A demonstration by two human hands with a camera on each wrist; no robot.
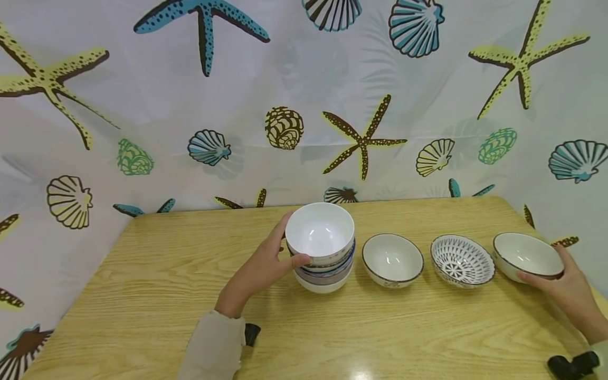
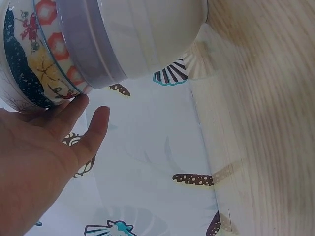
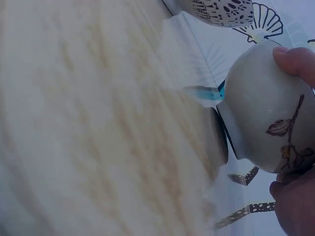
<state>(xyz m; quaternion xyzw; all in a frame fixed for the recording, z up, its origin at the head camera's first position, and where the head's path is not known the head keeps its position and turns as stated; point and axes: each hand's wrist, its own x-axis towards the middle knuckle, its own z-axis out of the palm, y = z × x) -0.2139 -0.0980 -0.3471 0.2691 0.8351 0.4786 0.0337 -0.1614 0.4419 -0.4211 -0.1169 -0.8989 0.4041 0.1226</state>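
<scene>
Near the table's middle stands a stack of several bowls, a white bowl (image 1: 320, 230) on top. My left hand (image 1: 266, 266) grips the stack's upper part from the left, thumb across the front near the top bowl's lower side, fingers behind. In the left wrist view, a patterned bowl (image 2: 47, 44), a grey-purple band and a plain cream bowl (image 2: 152, 34) show in the stack. At the far right, my right hand (image 1: 570, 287) holds a dark-rimmed cream bowl (image 1: 527, 253), thumb in front and fingers on the far side. The right wrist view shows a leafy branch on that bowl's side and its foot close over the table.
Between the hands sit another dark-rimmed cream bowl (image 1: 392, 258) and a bowl with a black-and-white patterned inside (image 1: 462, 261). The wooden table (image 1: 166, 295) meets a hanging cloth (image 1: 266, 179) printed with shells and starfish along its back edge.
</scene>
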